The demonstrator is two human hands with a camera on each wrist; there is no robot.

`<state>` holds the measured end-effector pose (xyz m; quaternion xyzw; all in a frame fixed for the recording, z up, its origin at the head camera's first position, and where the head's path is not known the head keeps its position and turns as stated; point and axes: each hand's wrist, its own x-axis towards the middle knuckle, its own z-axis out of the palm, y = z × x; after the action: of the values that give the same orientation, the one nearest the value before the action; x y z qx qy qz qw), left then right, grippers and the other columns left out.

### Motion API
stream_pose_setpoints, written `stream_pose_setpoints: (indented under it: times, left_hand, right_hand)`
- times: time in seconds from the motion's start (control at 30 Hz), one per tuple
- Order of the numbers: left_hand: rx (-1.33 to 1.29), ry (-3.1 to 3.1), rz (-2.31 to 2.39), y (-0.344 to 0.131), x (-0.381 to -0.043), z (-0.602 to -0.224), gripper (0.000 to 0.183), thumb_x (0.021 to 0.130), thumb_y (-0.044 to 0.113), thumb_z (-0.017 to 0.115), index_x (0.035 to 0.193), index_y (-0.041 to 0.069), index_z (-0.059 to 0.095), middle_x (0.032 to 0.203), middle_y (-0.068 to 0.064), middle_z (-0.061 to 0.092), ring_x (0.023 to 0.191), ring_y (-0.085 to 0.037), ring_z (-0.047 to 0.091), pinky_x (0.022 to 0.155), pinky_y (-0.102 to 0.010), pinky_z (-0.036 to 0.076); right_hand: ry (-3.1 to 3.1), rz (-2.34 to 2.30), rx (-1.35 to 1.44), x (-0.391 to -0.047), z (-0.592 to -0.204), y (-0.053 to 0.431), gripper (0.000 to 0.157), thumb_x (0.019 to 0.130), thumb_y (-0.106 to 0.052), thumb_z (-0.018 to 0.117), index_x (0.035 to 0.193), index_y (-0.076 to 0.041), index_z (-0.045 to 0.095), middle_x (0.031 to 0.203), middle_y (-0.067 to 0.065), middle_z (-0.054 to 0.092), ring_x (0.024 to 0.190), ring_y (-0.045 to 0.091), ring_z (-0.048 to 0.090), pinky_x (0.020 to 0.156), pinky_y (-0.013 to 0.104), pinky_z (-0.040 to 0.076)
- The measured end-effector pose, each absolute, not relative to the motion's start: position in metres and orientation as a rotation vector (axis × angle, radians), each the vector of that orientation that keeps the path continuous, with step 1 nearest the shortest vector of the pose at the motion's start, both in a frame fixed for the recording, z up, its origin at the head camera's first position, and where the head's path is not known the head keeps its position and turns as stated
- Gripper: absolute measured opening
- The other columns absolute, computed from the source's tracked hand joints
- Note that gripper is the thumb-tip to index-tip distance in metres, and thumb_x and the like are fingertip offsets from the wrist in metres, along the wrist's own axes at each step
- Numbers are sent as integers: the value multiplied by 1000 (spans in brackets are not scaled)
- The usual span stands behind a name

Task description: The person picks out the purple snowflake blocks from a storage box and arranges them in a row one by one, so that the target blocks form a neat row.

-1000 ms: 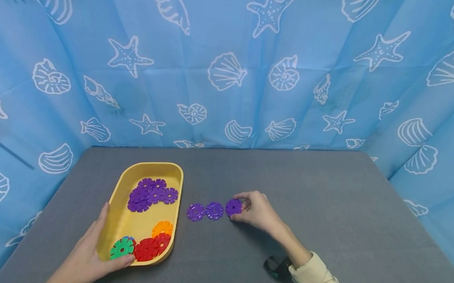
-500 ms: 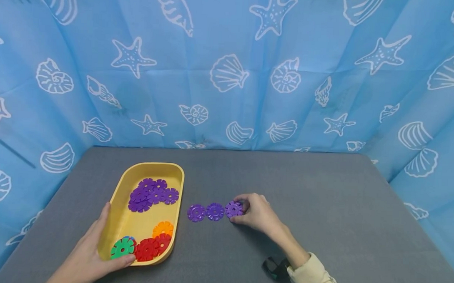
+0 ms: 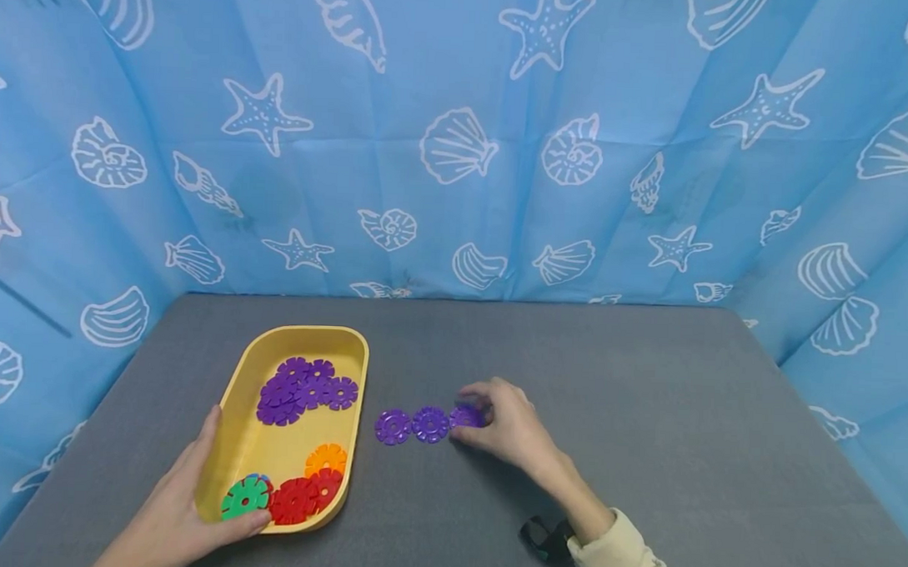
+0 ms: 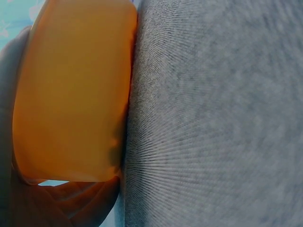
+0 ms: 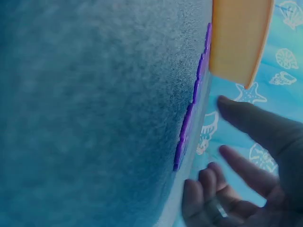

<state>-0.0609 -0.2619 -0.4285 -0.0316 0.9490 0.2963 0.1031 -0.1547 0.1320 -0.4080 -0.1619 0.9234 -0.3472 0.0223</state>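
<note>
My left hand (image 3: 172, 503) grips the near left corner of a yellow plastic tray (image 3: 275, 452), thumb over the near rim and fingers along the left wall. Inside lie a pile of purple notched discs (image 3: 288, 390) and, nearer me, green (image 3: 244, 499), red (image 3: 293, 501) and orange (image 3: 325, 458) ones. On the grey table right of the tray, 3 purple notched discs (image 3: 430, 424) form a row, edges meeting. Over the rightmost disc (image 3: 464, 415) is my right hand (image 3: 511, 423), partly covering it. The right wrist view shows that hand's fingers (image 5: 246, 118) spread apart, off the row, holding nothing.
Grey cloth covers the table (image 3: 645, 390). A blue curtain (image 3: 456, 217) with white shell and starfish prints hangs behind and at both sides. Something small and black (image 3: 544, 537) sits at my right wrist, beside the cream sleeve (image 3: 617, 552).
My right hand has set the third purple disc flat against the row's right end, let go of it and lifted slightly. The left hand and tray stay put.
</note>
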Motion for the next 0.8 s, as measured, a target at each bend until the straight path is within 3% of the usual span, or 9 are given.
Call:
stream_pose_setpoints:
  times: [0.13, 0.4, 0.8]
  left_hand:
    - [-89, 2802, 873, -262, -60, -428, 138, 79, 57, 81, 162, 14, -20, 158, -34, 23, 126, -47, 43, 89, -62, 55]
    - [-109, 2771, 878, -262, -61, -426, 137, 80, 57, 80, 161, 15, -22, 157, -33, 22, 126, -47, 43, 88, -59, 58]
    - [-97, 2774, 887, -262, -60, -426, 136, 80, 57, 79, 162, 15, -21, 157, -33, 23, 126, -48, 44, 90, -62, 57]
  right_hand:
    - [2854, -1172, -579, -155, -403, 124, 45, 79, -18, 88, 119, -3, 74, 100, 12, 71, 86, 20, 63, 72, 28, 52]
    - [2770, -1361, -646, -155, -384, 96, 41, 83, -17, 84, 120, -5, 73, 110, 17, 71, 101, 33, 70, 87, 47, 60]
    - [2506, -1566, -804, -159, -357, 25, 43, 85, -16, 83, 126, -8, 71, 119, 9, 70, 111, 24, 68, 97, 34, 60]
